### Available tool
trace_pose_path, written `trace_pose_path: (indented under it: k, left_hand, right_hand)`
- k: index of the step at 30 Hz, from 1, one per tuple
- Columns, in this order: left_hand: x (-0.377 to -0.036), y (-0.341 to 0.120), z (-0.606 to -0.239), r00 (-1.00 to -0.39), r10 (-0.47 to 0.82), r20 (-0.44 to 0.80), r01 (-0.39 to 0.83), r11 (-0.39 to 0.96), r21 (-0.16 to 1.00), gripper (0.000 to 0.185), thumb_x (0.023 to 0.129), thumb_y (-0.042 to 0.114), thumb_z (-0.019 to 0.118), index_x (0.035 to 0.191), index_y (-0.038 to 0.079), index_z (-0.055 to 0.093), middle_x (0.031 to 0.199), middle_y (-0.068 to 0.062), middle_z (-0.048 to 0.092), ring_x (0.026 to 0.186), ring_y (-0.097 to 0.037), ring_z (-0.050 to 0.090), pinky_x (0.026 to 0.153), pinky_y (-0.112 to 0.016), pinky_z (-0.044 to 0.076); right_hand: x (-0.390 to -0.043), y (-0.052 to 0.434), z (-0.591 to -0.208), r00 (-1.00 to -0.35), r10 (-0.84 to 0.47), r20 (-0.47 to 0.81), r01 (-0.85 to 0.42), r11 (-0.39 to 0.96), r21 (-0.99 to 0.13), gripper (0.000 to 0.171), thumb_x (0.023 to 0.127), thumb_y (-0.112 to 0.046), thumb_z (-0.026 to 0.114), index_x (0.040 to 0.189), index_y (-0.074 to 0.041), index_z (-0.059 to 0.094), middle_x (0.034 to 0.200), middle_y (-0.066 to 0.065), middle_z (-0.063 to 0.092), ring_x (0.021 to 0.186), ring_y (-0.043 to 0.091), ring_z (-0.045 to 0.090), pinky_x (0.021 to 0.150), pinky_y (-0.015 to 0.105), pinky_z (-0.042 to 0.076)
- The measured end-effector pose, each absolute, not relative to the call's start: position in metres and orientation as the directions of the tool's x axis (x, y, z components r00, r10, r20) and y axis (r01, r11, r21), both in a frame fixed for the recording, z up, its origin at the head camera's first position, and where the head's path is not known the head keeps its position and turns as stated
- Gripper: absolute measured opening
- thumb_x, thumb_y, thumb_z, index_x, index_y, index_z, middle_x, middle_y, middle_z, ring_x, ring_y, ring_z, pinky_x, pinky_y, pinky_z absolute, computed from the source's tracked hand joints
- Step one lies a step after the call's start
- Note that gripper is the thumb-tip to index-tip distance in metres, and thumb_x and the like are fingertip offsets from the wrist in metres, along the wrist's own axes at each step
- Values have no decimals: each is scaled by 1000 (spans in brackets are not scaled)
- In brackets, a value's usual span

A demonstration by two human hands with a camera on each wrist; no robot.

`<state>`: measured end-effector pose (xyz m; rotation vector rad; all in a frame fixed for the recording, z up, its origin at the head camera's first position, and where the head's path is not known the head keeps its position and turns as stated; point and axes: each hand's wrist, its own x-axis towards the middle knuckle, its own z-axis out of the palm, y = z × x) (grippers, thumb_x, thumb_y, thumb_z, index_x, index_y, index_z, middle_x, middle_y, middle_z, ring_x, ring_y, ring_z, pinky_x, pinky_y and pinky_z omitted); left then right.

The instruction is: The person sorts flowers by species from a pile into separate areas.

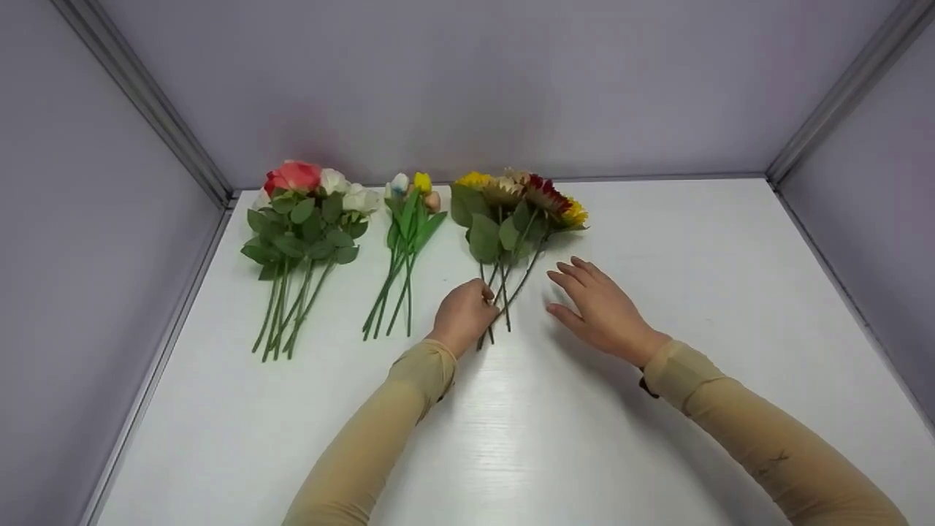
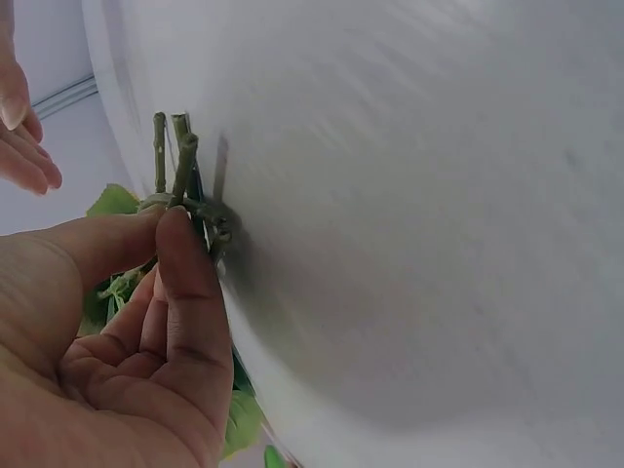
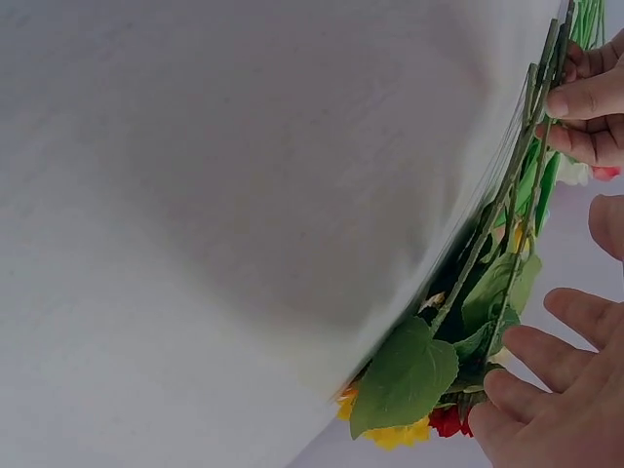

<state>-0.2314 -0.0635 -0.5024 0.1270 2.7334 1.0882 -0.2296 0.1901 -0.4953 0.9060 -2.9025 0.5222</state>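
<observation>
A bunch of artificial sunflowers (image 1: 526, 193) in yellow, beige and dark red lies at the back middle of the table, stems toward the person. Near the stem ends, my left hand (image 1: 467, 314) pinches a stem (image 2: 183, 166) between thumb and forefinger; other stems cross close by. To the right of the bunch, my right hand (image 1: 603, 310) hovers with its fingers spread and holds nothing. In the right wrist view its fingers (image 3: 551, 356) are apart from the stems, beside the green leaves (image 3: 405, 375).
Left of the sunflowers lie several artificial tulips (image 1: 413, 212) with green stems. Farther left is a bunch of red and white roses (image 1: 296, 179). All rest on a white table (image 1: 482, 453), with grey panels (image 1: 467, 88) at the back and sides.
</observation>
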Motion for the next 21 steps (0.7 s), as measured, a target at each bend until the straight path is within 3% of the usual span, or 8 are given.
trace_pose_path:
  k: [4,7,10,12,16,19,21]
  left_hand:
    - [-231,-68,-499,-972,168,-165,-4,690,724,26,99,19,69,119,2,68,101,-7,70,90,-23,65,80,-39,54]
    - [-230,-78,-491,-976,184,-117,44,692,721,36,100,26,69,127,3,65,107,-9,67,92,-23,64,80,-39,53]
    - [-231,-96,-482,-978,207,29,181,772,609,45,101,34,67,136,6,62,121,-11,64,108,-26,62,89,-41,52]
    - [-233,-115,-477,-961,238,144,278,844,458,53,102,39,65,143,7,57,133,-14,60,121,-30,57,99,-45,49]
    - [-235,-162,-473,-923,283,261,329,931,156,68,101,50,60,156,13,45,153,-17,46,142,-38,39,119,-57,25]
    - [-231,-201,-475,-940,259,221,280,958,69,77,101,61,52,162,19,33,164,-18,31,152,-40,20,121,-63,2]
    - [-226,-222,-477,-957,222,186,236,970,54,80,101,66,47,164,22,27,167,-17,22,154,-40,12,119,-65,-7]
  right_hand:
    - [-229,193,-494,-823,-546,155,-566,769,-297,60,105,-41,57,151,-4,49,156,18,43,149,38,30,123,48,19]
    - [-229,200,-491,-826,-540,161,-563,774,-291,61,105,-42,58,151,-3,47,156,19,43,149,39,30,124,48,18]
    - [-229,214,-486,-839,-516,173,-544,789,-285,63,104,-42,59,153,-4,45,157,20,41,149,40,29,123,51,17]
    - [-230,227,-482,-854,-487,184,-520,807,-279,66,104,-44,59,154,-5,43,159,21,38,149,41,27,123,54,16]
    - [-230,259,-477,-895,-412,171,-444,859,-254,73,104,-52,54,160,-11,35,165,20,27,152,43,18,122,60,9]
    - [-227,282,-474,-924,-357,139,-381,894,-233,76,104,-57,49,164,-15,27,168,18,17,154,44,10,121,63,2]
    - [-225,295,-474,-939,-323,117,-342,912,-225,78,104,-59,46,165,-17,22,169,18,12,154,45,5,119,66,-3]
